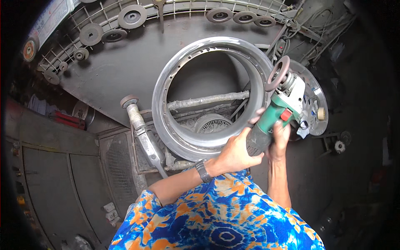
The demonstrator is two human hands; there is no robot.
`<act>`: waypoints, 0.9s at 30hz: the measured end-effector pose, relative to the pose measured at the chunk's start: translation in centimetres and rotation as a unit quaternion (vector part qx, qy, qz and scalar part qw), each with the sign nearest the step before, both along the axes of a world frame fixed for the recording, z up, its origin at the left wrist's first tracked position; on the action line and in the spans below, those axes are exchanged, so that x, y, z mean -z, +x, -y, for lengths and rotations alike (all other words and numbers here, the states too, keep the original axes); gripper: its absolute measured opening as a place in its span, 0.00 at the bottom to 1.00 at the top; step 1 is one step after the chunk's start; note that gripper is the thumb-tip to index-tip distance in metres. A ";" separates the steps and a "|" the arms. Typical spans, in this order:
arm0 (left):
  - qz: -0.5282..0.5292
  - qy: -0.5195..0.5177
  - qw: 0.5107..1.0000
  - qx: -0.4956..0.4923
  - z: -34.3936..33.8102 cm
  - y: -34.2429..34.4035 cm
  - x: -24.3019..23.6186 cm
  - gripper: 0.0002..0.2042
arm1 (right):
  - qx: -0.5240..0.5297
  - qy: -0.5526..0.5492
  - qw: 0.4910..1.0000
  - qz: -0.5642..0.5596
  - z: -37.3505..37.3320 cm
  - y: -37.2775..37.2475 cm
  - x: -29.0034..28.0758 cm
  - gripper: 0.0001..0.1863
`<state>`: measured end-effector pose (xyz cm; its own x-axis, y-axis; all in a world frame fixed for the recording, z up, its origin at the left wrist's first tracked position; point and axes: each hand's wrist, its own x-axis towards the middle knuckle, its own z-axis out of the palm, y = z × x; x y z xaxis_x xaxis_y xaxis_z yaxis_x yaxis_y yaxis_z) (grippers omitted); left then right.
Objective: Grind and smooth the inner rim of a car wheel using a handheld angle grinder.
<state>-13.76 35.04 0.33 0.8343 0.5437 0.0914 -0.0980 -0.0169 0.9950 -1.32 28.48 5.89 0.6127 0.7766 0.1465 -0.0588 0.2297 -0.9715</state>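
Support is a dust-caked pipe frame (212, 100). Bare metal wheel barrel (159, 96) sits on it, open end up. Straight grinder (146, 141), brown abrasive wheel at its tip, lies along the left side; exact contact points unclear. Wire-mesh rack (189, 9) curves across the far side, carrying abrasive discs (132, 17): three bunched toward the right, others spread left.
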 end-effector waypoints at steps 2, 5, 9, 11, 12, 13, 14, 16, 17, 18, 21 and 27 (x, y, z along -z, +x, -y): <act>0.044 -0.046 0.997 0.049 -0.3 -0.1 -0.3 0.31 | -0.052 -0.017 0.998 -0.023 0.8 -0.6 1.3 0.36; 0.091 -0.023 0.992 0.082 -0.6 0.7 0.0 0.31 | -0.069 -0.036 0.997 0.001 1.1 0.3 0.9 0.35; -0.039 0.093 0.985 0.136 -3.1 1.3 -1.5 0.32 | 0.010 -0.179 0.978 0.110 1.6 2.2 -2.1 0.30; -0.064 0.077 0.992 0.075 -3.5 1.4 -0.1 0.27 | 0.072 -0.223 0.934 0.270 1.7 3.0 -2.9 0.31; -0.036 0.030 0.998 0.041 -3.5 1.7 0.3 0.26 | 0.073 -0.228 0.929 0.282 1.6 3.3 -3.3 0.32; -0.009 -0.019 1.000 0.008 -3.4 2.0 0.5 0.24 | 0.075 -0.235 0.924 0.293 1.8 3.4 -3.6 0.34; 0.010 -0.046 0.999 0.018 -3.3 2.2 0.4 0.24 | 0.080 -0.228 0.927 0.288 1.9 3.4 -3.4 0.36; 0.060 -0.086 0.994 0.024 -2.3 3.3 -0.1 0.26 | 0.086 -0.190 0.936 0.283 1.9 3.4 -2.2 0.42; 0.109 -0.124 0.986 0.025 -1.9 3.8 -0.5 0.29 | 0.082 -0.193 0.942 0.260 2.0 3.3 -2.0 0.46; 0.079 -0.163 0.981 0.069 -1.7 4.2 -1.0 0.31 | 0.084 -0.206 0.934 0.279 2.0 2.9 -2.2 0.48; 0.168 -0.245 0.949 0.105 -0.6 6.1 -1.1 0.29 | 0.082 -0.256 0.916 0.298 2.1 2.4 -2.6 0.52; 0.225 -0.402 0.873 0.162 0.4 7.2 -2.4 0.30 | 0.022 -0.362 0.789 0.496 1.9 2.3 -7.2 0.53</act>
